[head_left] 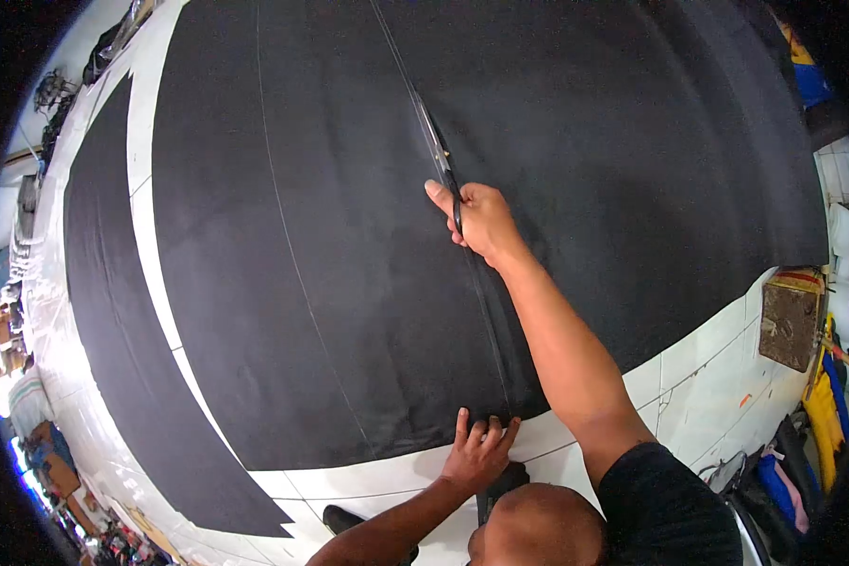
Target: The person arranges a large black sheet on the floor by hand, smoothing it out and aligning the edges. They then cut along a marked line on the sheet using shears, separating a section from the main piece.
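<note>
My right hand (484,219) is wrapped round the black handles of a pair of scissors (433,132). Their metal blades point away from me along a pale line on a large sheet of black fabric (358,236). Behind the hand, a thin line runs down the sheet to its near edge. At that edge lies my left hand (479,455), its fingers apart and resting on the fabric close to the line's end. A second pale line (288,231) curves down the sheet further left.
A separate black fabric strip (108,236) lies to the left, with white tiled surface (167,325) showing between. At the right edge sits a worn brown box (790,323), with yellow and blue items (825,401) below it. Assorted clutter lines the far left.
</note>
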`<state>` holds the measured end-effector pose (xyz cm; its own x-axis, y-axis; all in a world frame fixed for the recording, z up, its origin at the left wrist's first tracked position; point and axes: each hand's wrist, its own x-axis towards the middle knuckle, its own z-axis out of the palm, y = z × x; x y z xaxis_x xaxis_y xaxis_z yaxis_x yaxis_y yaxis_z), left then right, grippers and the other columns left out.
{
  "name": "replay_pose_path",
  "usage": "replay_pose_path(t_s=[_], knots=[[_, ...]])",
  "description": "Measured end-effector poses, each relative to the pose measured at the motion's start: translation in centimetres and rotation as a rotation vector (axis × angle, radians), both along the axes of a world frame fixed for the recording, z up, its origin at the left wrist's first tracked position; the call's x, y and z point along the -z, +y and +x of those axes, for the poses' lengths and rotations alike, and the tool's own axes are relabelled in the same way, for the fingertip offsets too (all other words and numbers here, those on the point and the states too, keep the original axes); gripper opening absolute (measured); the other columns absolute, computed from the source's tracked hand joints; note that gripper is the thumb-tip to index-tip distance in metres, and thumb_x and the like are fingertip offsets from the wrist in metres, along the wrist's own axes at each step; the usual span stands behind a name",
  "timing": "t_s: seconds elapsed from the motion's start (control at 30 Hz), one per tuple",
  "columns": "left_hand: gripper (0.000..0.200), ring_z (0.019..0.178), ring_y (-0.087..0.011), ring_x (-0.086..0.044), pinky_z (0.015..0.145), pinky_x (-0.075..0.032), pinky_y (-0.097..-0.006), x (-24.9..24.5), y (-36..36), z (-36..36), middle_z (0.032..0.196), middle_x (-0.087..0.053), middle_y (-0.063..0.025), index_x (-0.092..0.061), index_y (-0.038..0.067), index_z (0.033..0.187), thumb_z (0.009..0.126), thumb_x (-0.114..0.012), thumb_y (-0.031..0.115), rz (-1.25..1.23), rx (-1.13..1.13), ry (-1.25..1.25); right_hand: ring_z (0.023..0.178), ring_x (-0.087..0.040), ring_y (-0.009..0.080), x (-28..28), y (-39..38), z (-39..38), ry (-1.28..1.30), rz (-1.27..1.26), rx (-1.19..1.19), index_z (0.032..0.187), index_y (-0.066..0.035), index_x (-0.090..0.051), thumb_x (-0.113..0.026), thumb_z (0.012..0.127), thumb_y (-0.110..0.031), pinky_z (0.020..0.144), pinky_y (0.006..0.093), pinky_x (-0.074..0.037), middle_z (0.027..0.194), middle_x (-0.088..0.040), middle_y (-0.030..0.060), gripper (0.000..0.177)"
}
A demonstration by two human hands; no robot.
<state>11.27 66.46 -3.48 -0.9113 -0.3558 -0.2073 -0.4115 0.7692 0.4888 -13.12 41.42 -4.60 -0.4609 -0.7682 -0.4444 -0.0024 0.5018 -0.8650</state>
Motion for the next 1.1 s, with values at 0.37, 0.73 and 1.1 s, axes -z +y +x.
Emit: replay_pose_path(t_s=[0.37, 0.73, 1.1], knots=[[0.065, 0.110, -0.0285, -0.050, 0.112, -0.023, -0.0647, 0.3, 0.2, 0.2, 0.120, -0.048, -0.0136, -0.045, 0.015, 0.144, 0.085, -0.066, 0.031, 0.004, 0.005, 0.008, 0.047, -0.051, 0.0110, -0.7, -8.1, -2.2, -0.012, -0.025, -0.003, 0.062, -0.008, -0.050, -0.073, 0.082, -0.056, 0.042, 0.0269, -0.039, 0.055, -0.051, 0.0030, 0.056], [0.067, 0.106, -0.0286, -0.051, 0.112, -0.023, -0.0639, 0.5, 0.2, 0.0, 0.117, -0.050, -0.0138, -0.045, 0.015, 0.145, 0.083, -0.065, 0.029, -0.002, -0.018, 0.047, 0.049, -0.051, 0.0153, -1.4, -14.7, -4.7, 0.014, 0.030, -0.043, 0.059, -0.008, -0.053, -0.070, 0.083, -0.060, 0.048, 0.0330, -0.038, 0.055, -0.053, 0.0051, 0.060], [0.053, 0.104, -0.0422, -0.055, 0.093, -0.044, -0.0554, -3.8, -21.6, -9.1, 0.115, -0.056, -0.0215, -0.053, 0.005, 0.129, 0.083, -0.069, 0.026, -0.131, -0.436, 0.394, 0.046, -0.054, 0.0173, 0.7, -16.2, -5.5, -0.083, -0.062, -0.030, 0.058, -0.005, -0.058, -0.071, 0.082, -0.057, 0.046, 0.0341, -0.042, 0.054, -0.058, 0.0074, 0.059]])
